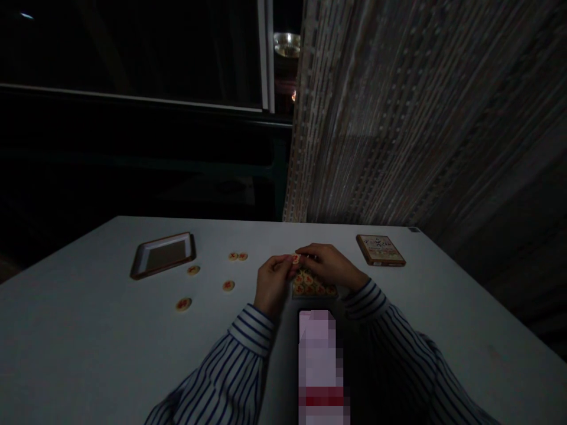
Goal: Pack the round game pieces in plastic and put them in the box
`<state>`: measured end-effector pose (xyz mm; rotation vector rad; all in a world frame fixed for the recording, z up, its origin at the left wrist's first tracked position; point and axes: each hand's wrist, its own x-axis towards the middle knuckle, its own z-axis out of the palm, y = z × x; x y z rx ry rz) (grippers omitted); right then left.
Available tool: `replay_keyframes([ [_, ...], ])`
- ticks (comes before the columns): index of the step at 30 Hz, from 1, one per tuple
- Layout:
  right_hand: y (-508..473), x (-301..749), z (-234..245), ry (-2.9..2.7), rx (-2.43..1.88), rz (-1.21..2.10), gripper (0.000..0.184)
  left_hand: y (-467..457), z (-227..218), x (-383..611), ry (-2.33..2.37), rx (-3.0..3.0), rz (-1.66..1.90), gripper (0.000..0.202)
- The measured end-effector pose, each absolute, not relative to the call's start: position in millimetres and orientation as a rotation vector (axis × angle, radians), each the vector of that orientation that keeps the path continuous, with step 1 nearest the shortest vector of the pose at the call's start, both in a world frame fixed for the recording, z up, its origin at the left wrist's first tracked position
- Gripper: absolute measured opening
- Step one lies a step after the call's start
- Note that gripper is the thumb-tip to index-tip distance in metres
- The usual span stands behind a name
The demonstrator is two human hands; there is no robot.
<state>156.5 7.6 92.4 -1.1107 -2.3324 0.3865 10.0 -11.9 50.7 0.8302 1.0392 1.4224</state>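
A round xiangqi piece [296, 258] with a red character is between the fingertips of both hands. My left hand [273, 283] pinches it from the left side. From the right, my right hand [332, 265] bends over with its fingertips at the piece's edge. Directly below the hands, several more xiangqi pieces lie close together in a small tray [315, 297]; part of it is hidden under my right hand. Loose pieces lie left of my hands: a touching pair [238, 256], one piece [228, 285] nearer me, and two [193, 270] further left.
An open box lid or shallow box [140, 270] sits at the table's far left. At the far right lies a printed flat box [381, 250]. A lit phone [316, 354], partly blurred, is in front of me on the white table [88, 330]. A curtain [354, 118] hangs behind.
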Motion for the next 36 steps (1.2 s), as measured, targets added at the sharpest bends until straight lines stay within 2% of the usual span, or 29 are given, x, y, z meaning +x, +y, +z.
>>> replay_keyframes([
  [21,24,151,90,-2.426,-1.053,0.492,0.023,-6,28,8,0.932,0.669,1.441,0.031],
  [36,24,152,88,-2.522,-1.079,0.349,0.025,-6,22,9,0.926,0.684,1.414,0.030],
])
